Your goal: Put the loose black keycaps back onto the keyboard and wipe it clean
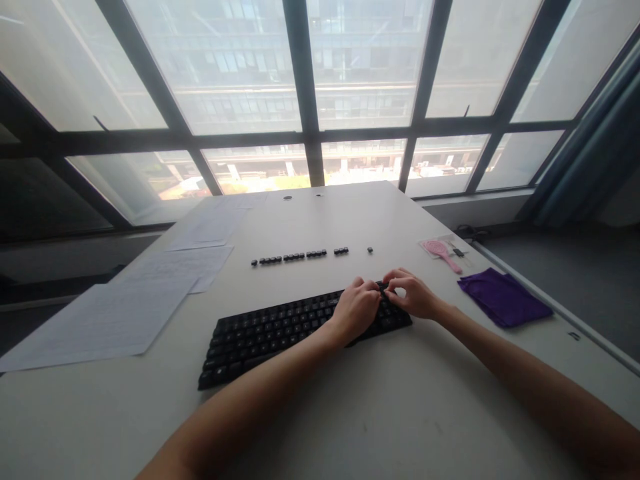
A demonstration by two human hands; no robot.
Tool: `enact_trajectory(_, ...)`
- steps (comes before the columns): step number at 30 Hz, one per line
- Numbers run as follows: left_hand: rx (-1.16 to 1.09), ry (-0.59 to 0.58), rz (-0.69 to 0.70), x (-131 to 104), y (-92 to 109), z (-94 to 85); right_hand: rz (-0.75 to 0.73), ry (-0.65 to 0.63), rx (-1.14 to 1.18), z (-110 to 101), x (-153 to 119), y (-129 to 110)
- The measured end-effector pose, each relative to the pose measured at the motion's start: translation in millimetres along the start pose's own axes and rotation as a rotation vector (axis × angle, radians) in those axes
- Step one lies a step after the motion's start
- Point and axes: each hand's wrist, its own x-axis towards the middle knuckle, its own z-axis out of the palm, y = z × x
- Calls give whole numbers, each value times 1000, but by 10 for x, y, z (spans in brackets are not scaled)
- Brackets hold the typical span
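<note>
Ahead of you: bright, dark-framed windows (304, 80), building (240, 63) outside. White desk (320, 413) before you. Blue curtain (590, 127), grey floor (540, 260) to your right.

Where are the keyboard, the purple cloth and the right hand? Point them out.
Keyboard (285, 327): head view, on exposed keys near its middle.
Purple cloth (505, 299): head view, middle of its upper surface.
Right hand (416, 297): head view, back of the hand.

Purple cloth (505, 297) lies nr pink item (438, 250), w/ papers (100, 327) far L.

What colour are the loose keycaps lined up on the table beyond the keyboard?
The loose keycaps are black, best seen in the head view.
</note>
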Motion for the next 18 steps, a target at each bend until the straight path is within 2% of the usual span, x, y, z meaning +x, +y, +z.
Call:
enact_trajectory(3,-29,30,-39,-3,6,-5,56,100,75,50,152,173)
enact_trajectory(6,-47,62,-79,-11,26,-41,183,180,-24,129,463,432)
enact_trajectory(8,-52,69,-86,-24,40,-90,224,174,-107,189,701,596)
enact_trajectory(12,-78,52,-82,-99,20,-247,210,129,-143,302,1067,804)
enact_trajectory(15,-112,58,-103,-225,-69,-409,200,94,-143,347,1188,870)
enact_trajectory(18,-129,65,-158,-428,-230,-604,195,92,-127,334,1179,869)
